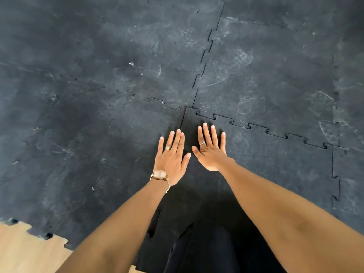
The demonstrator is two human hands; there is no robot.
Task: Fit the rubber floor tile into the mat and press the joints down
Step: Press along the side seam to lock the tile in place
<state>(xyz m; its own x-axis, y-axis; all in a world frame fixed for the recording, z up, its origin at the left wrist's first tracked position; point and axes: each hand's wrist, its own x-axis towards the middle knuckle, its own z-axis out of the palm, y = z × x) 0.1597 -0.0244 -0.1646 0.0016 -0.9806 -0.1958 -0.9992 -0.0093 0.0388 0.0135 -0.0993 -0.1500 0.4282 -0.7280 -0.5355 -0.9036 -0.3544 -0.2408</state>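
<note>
A dark rubber floor tile (275, 166) with jigsaw edges lies in the lower right part of the black mat (110, 81). Its far edge meets the neighbouring tile along a toothed joint (256, 128). Its left edge runs as a straight seam (182, 120) toward the corner where several tiles meet. My left hand (171, 157), with a watch and a ring, lies flat, palm down, across that left seam. My right hand (210, 148), also ringed, rests flat on the tile just to the right. Both hands have their fingers spread and hold nothing.
Dusty footprints mark the mat tiles around. Bare wooden floor (25, 251) shows at the lower left past the mat's toothed edge. Another joint (204, 56) runs away from me up the middle. My dark-clothed legs (202, 251) are at the bottom centre.
</note>
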